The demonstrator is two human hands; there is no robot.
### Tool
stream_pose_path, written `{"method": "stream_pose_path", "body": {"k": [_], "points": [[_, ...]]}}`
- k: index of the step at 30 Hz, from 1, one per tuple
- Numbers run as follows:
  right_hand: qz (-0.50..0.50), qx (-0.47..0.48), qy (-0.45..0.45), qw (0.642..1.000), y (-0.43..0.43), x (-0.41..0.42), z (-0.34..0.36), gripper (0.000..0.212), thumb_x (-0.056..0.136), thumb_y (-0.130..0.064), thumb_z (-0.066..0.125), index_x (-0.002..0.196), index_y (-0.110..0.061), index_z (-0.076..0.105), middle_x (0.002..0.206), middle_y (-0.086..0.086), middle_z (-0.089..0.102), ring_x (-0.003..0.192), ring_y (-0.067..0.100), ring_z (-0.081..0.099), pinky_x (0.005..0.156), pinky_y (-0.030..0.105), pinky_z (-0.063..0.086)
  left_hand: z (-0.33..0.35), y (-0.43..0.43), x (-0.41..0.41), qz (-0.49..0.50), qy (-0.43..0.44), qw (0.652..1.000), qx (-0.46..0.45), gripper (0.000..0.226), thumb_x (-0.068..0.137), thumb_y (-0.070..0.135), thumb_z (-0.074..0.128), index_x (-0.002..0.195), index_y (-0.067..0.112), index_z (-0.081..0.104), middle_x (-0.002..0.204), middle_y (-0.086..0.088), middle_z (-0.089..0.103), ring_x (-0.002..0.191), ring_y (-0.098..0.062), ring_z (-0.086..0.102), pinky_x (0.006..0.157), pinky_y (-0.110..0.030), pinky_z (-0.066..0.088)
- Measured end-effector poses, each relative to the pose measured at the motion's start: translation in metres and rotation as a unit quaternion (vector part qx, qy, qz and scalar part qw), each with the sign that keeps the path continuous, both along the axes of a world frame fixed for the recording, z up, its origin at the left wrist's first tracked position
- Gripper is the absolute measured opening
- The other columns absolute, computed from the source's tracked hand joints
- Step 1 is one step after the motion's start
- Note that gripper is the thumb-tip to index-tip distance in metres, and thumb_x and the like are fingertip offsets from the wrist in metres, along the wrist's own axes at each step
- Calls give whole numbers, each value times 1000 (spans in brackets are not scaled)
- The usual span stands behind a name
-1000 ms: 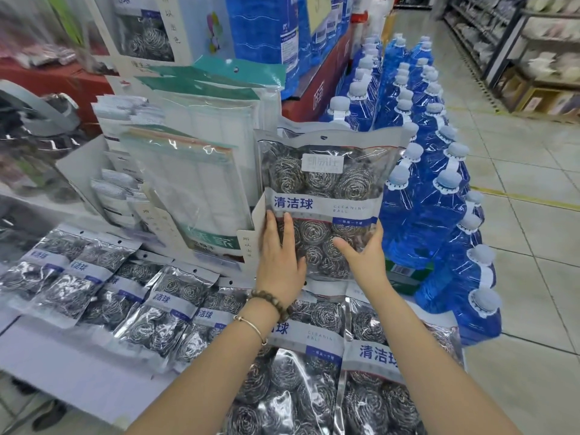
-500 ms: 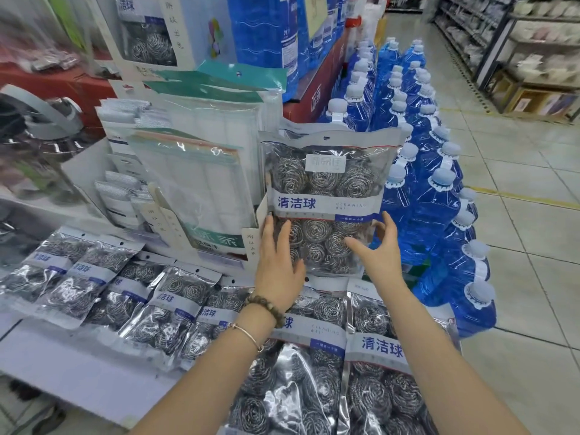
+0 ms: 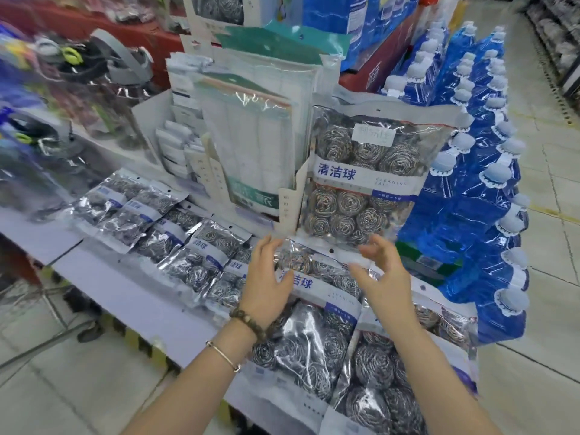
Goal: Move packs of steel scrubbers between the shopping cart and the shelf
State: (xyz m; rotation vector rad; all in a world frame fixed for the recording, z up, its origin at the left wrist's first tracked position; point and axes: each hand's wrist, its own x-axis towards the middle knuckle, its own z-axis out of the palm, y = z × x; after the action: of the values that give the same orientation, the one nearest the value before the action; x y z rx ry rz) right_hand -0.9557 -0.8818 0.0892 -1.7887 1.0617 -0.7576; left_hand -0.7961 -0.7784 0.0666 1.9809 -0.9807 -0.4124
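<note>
One scrubber pack (image 3: 367,180) stands upright on the shelf (image 3: 103,277), at 12 o'clock of both hands, untouched. Left hand (image 3: 266,284) and right hand (image 3: 383,277) hold nothing, fingers spread above the flat packs (image 3: 314,334). Cloth packs (image 3: 257,146) sit at its 9 o'clock, blue bottles (image 3: 483,189) at 3. Judged: placement done; the next move needs another pack from the cart, not in view.
</note>
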Motion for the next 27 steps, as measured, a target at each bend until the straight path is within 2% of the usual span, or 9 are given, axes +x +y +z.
{"method": "stream_pose_path", "body": {"k": [2,3,5,8,11,15,19,24,27], "points": [[74,1,44,996,16,11,-8,58,85,-21,69,136,-23,42,121,-9,56,114,7,50,98,30,39,-1,24,-1,25,5,1000,13,51,87,9,59,132,20,40,144,8,25,93,9,46,71,8,33],[108,-1,66,992,23,17,-12,58,85,-23,69,137,-24,42,124,-10,55,115,7,49,99,30,39,-3,37,0,36,4,999,13,50,86,8,59,131,19,41,142,5,29,99,6,45,73,7,34],[175,-7,104,979,40,30,-20,57,86,-26,68,137,-26,42,128,-10,52,115,7,47,97,28,39,-10,66,6,59,8,998,5,48,86,10,61,128,25,42,137,4,36,117,-4,42,90,-6,38],[262,-18,146,954,70,51,-31,55,86,-29,68,135,-26,44,129,-9,52,117,10,49,94,26,40,-21,115,14,102,8,995,-4,52,85,9,61,113,44,36,126,11,41,110,1,41,90,-15,37],[334,-53,167,926,100,75,-35,55,84,-29,69,134,-22,47,132,-5,53,118,12,52,98,29,42,-28,163,20,143,28,989,13,47,86,6,58,117,35,38,119,20,39,111,-5,39,96,-25,36],[412,-57,174,893,144,116,-36,56,87,-27,66,137,-19,44,132,-4,51,118,10,50,99,28,39,-44,226,40,210,49,975,54,44,88,12,57,128,17,41,132,3,40,118,-7,39,100,-24,34],[472,-37,161,866,202,175,-41,53,87,-25,67,135,-20,46,127,-6,53,111,2,47,97,21,37,-52,292,70,263,69,960,60,42,88,11,56,128,19,44,131,5,41,114,-2,38,91,-11,29],[514,17,159,843,295,266,-49,47,86,-21,68,130,-22,50,122,-9,56,111,5,52,94,15,40,-63,389,125,312,90,941,95,44,88,17,56,130,19,43,133,1,43,118,-14,45,88,-19,35],[530,29,161,832,346,318,-56,46,86,-19,68,129,-18,51,120,-7,56,111,7,53,98,24,43,-69,444,158,344,98,927,114,44,89,18,56,131,19,43,131,-3,44,120,-16,45,93,-24,37]]}}
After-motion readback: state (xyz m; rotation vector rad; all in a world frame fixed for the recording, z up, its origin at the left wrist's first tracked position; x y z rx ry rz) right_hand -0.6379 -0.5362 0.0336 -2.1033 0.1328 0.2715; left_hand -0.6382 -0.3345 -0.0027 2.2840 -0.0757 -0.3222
